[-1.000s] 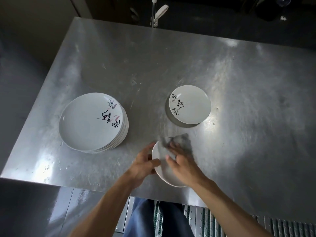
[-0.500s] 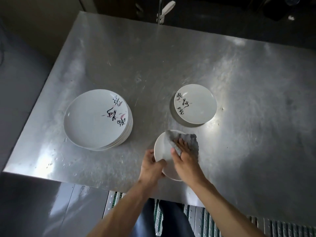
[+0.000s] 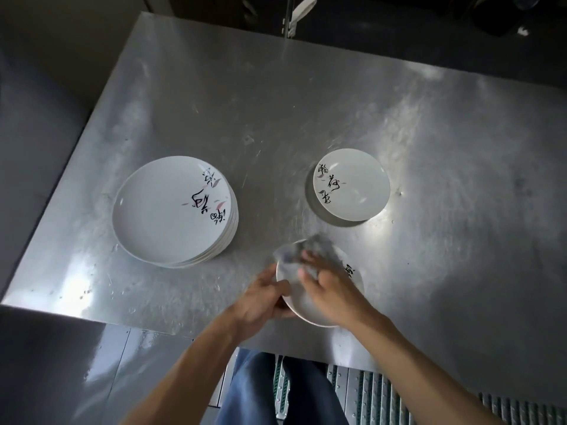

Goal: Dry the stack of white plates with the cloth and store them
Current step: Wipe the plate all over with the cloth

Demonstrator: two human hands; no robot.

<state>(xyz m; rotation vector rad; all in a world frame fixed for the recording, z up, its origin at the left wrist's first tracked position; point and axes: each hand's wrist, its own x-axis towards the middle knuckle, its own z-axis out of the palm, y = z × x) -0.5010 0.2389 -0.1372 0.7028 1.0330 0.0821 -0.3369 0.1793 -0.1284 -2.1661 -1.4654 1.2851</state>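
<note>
Steel, brushed and streaked with glare, makes up the table (image 3: 337, 102) that fills most of the view; its near edge runs just beyond the person's blue trouser legs (image 3: 254, 391), which stand over a ribbed metal floor grating (image 3: 377, 391).

On the table's left half sits the stack of large white plates (image 3: 159, 210), several deep and lying flat, with black brush lettering and pink leaf marks on the right side of the top plate.

Well apart from it, on the right and a little farther back, 1 smaller white plate (image 3: 356, 185) lies flat, alone, with the same kind of lettering along its left side.

Nearest the person, close to the table's front edge, a third small plate (image 3: 299, 306) is held between the 2 hands, tilted a little, with a scrap of black lettering showing at its right rim. Whether its underside touches the table cannot be told.

A grey cloth (image 3: 322, 248) lies bunched over the far part of this plate, blurred by motion.

The right hand (image 3: 331, 289) lies on top of the plate, fingers bent over the cloth, gripping it and pressing it against the plate's face.

The left hand (image 3: 260, 299) grips the plate's left rim, thumb on top and fingers curled beneath.
</note>
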